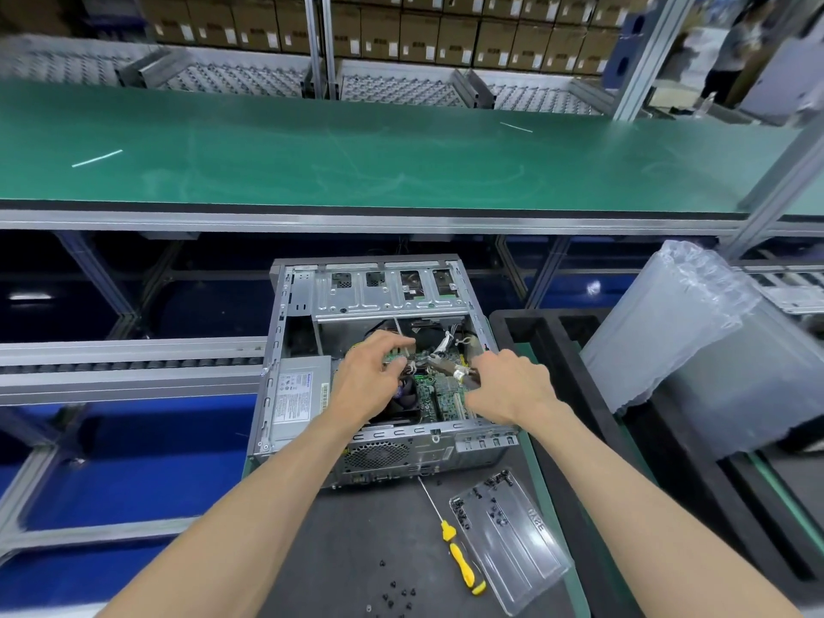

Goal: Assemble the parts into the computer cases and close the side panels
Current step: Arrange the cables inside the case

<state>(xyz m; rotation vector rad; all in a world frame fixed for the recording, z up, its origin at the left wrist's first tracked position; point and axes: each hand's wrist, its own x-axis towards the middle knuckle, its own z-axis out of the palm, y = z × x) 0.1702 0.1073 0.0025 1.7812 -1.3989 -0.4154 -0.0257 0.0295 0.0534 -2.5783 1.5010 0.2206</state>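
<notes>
Case [379, 301] lies open on the mat, side panel off. Both hands are inside over the board [439, 394]: left hand [370, 376] curled on a part, right hand [508, 385] pinching a small connector. Advice: align it squarely, press evenly, keep cables [446, 341] clear.

Both hands are reaching into the open computer case [383, 350] — left hand [370, 381] and right hand [512, 385] are gripping cables above the motherboard [439, 394].
</notes>
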